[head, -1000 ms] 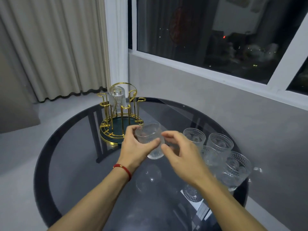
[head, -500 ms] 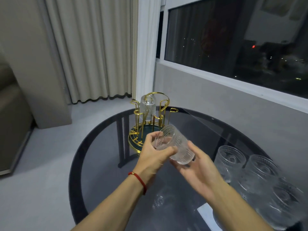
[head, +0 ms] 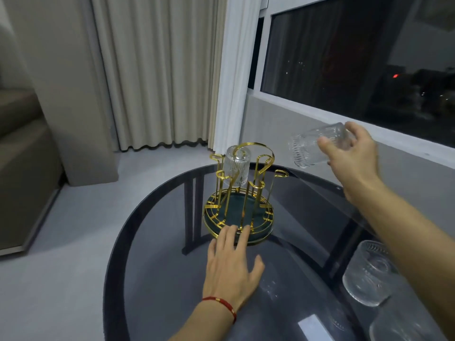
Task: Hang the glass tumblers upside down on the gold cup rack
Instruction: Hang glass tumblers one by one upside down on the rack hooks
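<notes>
The gold cup rack stands on a round dark glass table, with one ribbed glass tumbler hanging upside down on a back peg. My right hand holds another glass tumbler on its side in the air, above and to the right of the rack. My left hand lies flat on the table with fingers spread, its fingertips touching the rack's green base at the front. Two more tumblers, one upright and one partly cut off, stand at the lower right.
A window wall runs close behind the table on the right. Beige curtains hang at the back. A sofa sits at the left on the grey floor. A white paper slip shows under the glass top.
My left hand let go of the tumbler and dropped to the table by the rack's base. My right hand carried the tumbler up and to the right. The view turned left.
</notes>
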